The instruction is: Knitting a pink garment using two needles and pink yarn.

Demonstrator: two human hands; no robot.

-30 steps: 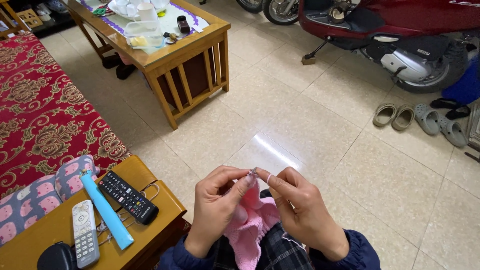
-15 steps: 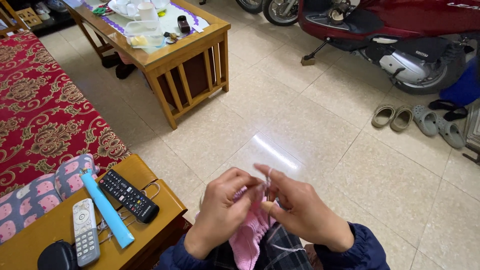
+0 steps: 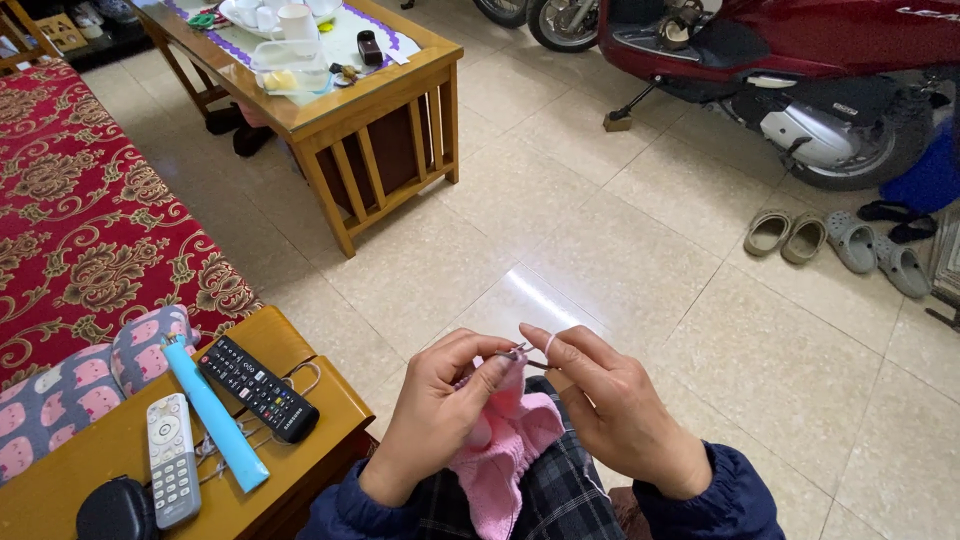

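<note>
Left hand [image 3: 440, 410] grip clenched on pink knitting [image 3: 505, 435] and needle tips [image 3: 518, 352]. Right hand [image 3: 610, 405] back at tips after half-second dip, forefinger tensioning yarn [image 3: 549, 344]; grip on needle cannot tell. One stitch cycle closed.

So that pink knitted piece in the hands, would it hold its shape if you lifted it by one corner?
Probably not. The pink knitted piece already sags in soft folds over the lap below the left hand and right hand, so it likely droops. It looks light for its size, and its fuzzy yarn seems unlikely to slip. Stitches might slide off the thin knitting needles.
</note>
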